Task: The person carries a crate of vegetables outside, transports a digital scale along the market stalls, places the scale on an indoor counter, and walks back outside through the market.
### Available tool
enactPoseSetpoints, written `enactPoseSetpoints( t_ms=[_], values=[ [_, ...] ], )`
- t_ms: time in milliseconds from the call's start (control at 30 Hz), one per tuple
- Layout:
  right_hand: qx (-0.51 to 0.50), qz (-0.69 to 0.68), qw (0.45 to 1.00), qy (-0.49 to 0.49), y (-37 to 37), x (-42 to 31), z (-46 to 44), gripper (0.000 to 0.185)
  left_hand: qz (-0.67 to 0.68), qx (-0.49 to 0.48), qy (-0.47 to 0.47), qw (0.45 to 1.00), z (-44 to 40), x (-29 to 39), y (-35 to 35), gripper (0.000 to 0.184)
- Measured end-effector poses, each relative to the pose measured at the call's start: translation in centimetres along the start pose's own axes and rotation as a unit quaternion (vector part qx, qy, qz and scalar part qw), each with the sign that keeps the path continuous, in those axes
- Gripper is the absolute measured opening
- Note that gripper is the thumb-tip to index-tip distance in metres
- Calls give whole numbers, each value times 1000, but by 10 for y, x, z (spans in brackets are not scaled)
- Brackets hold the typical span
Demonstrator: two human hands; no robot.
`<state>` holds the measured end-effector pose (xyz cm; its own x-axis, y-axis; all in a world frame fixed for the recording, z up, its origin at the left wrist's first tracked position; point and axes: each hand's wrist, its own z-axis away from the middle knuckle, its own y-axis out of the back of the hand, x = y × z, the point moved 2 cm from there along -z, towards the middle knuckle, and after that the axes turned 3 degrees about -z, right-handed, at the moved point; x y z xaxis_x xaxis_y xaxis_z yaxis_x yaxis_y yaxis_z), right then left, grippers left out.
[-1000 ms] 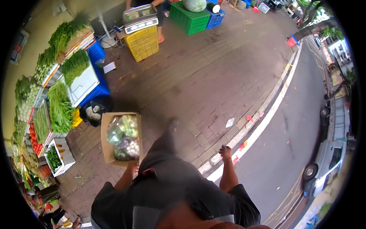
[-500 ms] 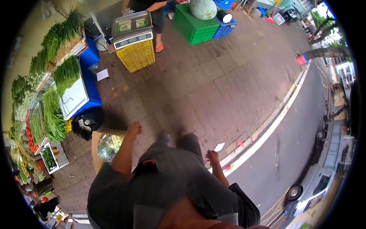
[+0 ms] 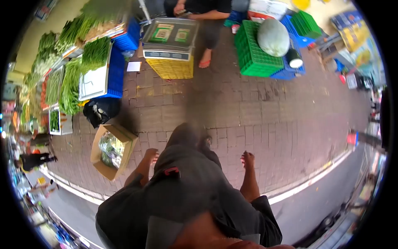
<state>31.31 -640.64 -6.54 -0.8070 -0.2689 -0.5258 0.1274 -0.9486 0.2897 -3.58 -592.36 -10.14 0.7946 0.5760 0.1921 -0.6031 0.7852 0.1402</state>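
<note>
My left hand [image 3: 151, 156] hangs beside my thigh, its fingers loosely curled and partly hidden, just right of an open cardboard box [image 3: 95, 154] on the paving. In the box lie vegetables in clear plastic bags [image 3: 111, 149]. On my other side, my right hand [image 3: 247, 159] is over the bricks with slightly bent fingers; I see nothing in it. Ahead, a metal-topped scale [image 3: 171, 38] with two green-and-white cards rests on a yellow crate [image 3: 170, 68]. Behind the scale is another person [image 3: 209, 15], hands together near the scale.
Vegetable trays [image 3: 54, 87] and a black bag [image 3: 100, 111] line the left side. A large pale melon [image 3: 273, 37] sits on a green crate [image 3: 253, 52], beside blue crates. Behind me runs a white kerb line [image 3: 309, 182] with the road beyond.
The view has turned, bringing the scale, the other person and the melon crate closer. My left hand has moved down from in front of the box, which shows fully again.
</note>
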Motion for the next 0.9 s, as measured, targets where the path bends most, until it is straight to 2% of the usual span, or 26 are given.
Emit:
enactPoseSetpoints(
  t_ms=[100,200,233,267,333,400,433,533,600,633,700,767,833,867,900],
  values=[
    [-75,22,996,33,-14,-86,-65,26,23,13,-11,1000,-6,27,-44,23],
    [-81,98,990,65,-70,-183,-104,26,110,16,11,994,-18,95,-82,22],
    [-75,98,990,67,-80,-181,-104,27,94,17,15,995,-16,104,-83,22],
    [-97,126,986,55,-91,-186,-106,27,170,4,-21,985,-28,115,-93,22],
    [-142,194,970,45,-133,-244,-126,28,194,-15,4,981,-61,174,-108,22],
    [-159,258,950,81,-154,-258,-125,30,197,-28,44,979,-76,199,-104,22],
    [-186,300,929,110,-185,-299,-142,31,225,6,-16,974,-74,246,-105,21],
    [-210,285,926,129,-251,-358,-165,31,285,62,-159,943,5,361,-85,21],
    [-241,358,888,161,-299,-388,-203,28,337,94,-209,913,37,393,-71,23],
    [-254,396,865,173,-319,-402,-220,29,362,110,-229,897,45,400,-68,24],
    [-260,440,820,260,-373,-440,-236,31,400,159,-207,879,49,396,-61,25],
    [-346,538,714,286,-426,-472,-289,29,413,201,-157,874,55,369,-64,26],
    [-319,382,844,199,-494,-521,-279,24,436,246,-67,863,60,321,-86,24],
    [-358,484,745,289,-519,-520,-331,23,456,262,4,850,58,292,-105,23],
    [-378,497,724,293,-536,-525,-357,22,474,277,63,834,65,272,-127,22]
  ],
)
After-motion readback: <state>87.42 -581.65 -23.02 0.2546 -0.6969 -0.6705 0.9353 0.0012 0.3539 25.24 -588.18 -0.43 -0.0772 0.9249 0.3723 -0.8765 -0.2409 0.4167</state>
